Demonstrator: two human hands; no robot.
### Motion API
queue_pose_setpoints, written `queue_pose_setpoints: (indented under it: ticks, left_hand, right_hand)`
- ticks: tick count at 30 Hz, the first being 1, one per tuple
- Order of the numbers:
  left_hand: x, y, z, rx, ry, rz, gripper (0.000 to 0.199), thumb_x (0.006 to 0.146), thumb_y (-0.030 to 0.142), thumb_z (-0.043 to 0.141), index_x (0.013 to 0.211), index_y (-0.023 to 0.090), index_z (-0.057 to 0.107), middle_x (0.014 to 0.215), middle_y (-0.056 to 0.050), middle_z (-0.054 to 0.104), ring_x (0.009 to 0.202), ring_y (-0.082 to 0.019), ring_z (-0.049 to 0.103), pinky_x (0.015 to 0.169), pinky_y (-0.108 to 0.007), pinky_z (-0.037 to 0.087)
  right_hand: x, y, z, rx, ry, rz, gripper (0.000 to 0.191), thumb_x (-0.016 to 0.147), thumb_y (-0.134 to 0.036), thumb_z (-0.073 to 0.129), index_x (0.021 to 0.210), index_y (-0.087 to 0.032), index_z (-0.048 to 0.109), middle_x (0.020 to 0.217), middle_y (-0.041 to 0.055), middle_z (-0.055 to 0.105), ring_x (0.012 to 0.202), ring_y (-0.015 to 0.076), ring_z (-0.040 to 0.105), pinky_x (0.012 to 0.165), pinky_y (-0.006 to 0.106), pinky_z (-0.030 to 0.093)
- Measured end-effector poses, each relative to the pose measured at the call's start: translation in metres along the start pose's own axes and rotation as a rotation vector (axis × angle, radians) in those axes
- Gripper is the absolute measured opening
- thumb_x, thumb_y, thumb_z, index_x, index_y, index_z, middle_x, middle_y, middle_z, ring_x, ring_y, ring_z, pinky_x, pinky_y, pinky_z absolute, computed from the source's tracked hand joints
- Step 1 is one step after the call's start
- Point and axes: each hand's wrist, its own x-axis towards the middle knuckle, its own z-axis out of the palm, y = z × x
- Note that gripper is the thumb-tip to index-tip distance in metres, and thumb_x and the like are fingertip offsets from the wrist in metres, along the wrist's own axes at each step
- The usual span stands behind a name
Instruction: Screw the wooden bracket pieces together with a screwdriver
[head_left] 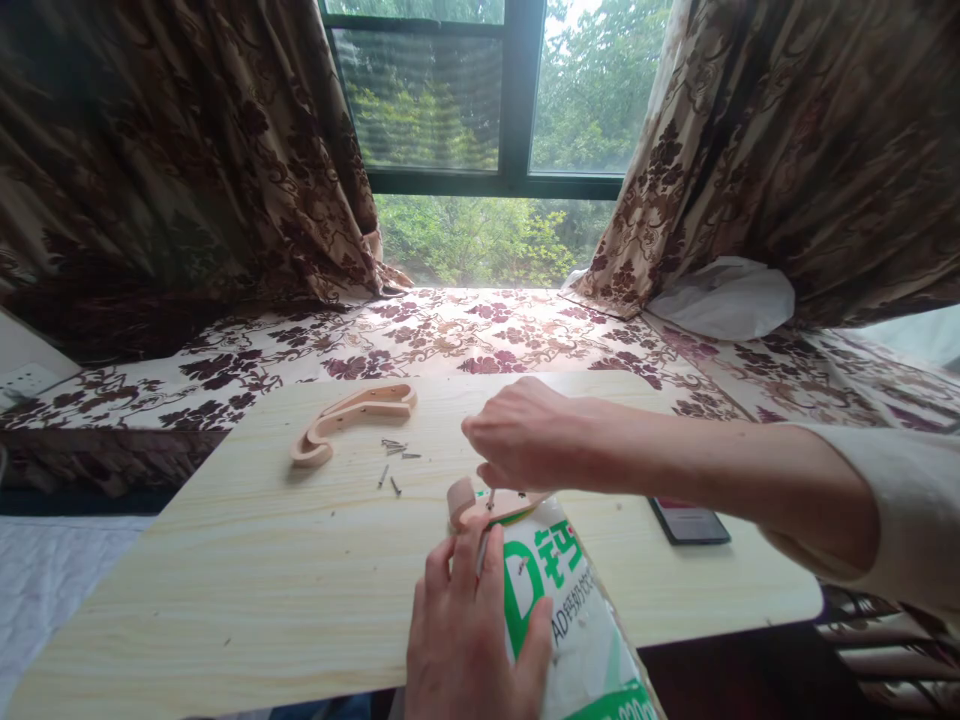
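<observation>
My right hand (525, 440) is closed in a fist above a curved wooden piece (510, 505). Under the fist a thin metal shaft (491, 498) reaches down to the wood; the rest of what it grips is hidden. My left hand (472, 620) presses the near end of that piece against a white and green drink carton (600, 650), its thumb on the carton's face. Between its fingers shows a thin grey metal strip (481, 555), whose kind I cannot tell. Left of my hands, several loose screws (394, 470) lie near another curved wooden piece (352, 420).
The pale wooden table (225, 560) stands before a window ledge with a floral cover (465, 335). A phone (688, 522) lies under my right forearm. A white plastic bag (727, 300) rests by the right curtain (660, 200).
</observation>
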Motion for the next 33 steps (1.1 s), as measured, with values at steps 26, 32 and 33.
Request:
queue_pose_setpoints:
  ticks: [26, 32, 33]
  left_hand:
    - [0.001, 0.005, -0.005, -0.067, -0.017, -0.049, 0.049, 0.082, 0.035, 0.053, 0.124, 0.010, 0.047, 0.134, -0.014, 0.043, 0.114, -0.029, 0.042, 0.089, -0.044, 0.047]
    - [0.003, 0.004, -0.003, -0.060, -0.023, -0.051, 0.049, 0.082, 0.036, 0.053, 0.123, 0.010, 0.048, 0.132, -0.014, 0.044, 0.113, -0.030, 0.043, 0.088, -0.046, 0.047]
    - [0.003, 0.005, -0.003, -0.059, -0.021, -0.051, 0.049, 0.082, 0.036, 0.053, 0.123, 0.010, 0.048, 0.132, -0.014, 0.044, 0.113, -0.030, 0.043, 0.088, -0.045, 0.048]
  right_hand:
    - [-0.008, 0.006, -0.019, -0.042, -0.062, -0.150, 0.019, 0.082, -0.015, 0.051, 0.087, -0.013, 0.069, 0.077, 0.0082, 0.069, 0.062, 0.0151, 0.054, 0.054, 0.028, 0.036]
    - [-0.001, 0.007, -0.004, -0.047, 0.016, -0.084, 0.026, 0.088, -0.022, 0.044, 0.092, -0.012, 0.069, 0.083, 0.0128, 0.069, 0.070, 0.0182, 0.057, 0.056, 0.029, 0.036]
    - [-0.001, 0.007, -0.003, -0.051, 0.025, -0.066, 0.028, 0.089, -0.024, 0.044, 0.092, -0.011, 0.069, 0.082, 0.0133, 0.069, 0.070, 0.0187, 0.057, 0.056, 0.029, 0.036]
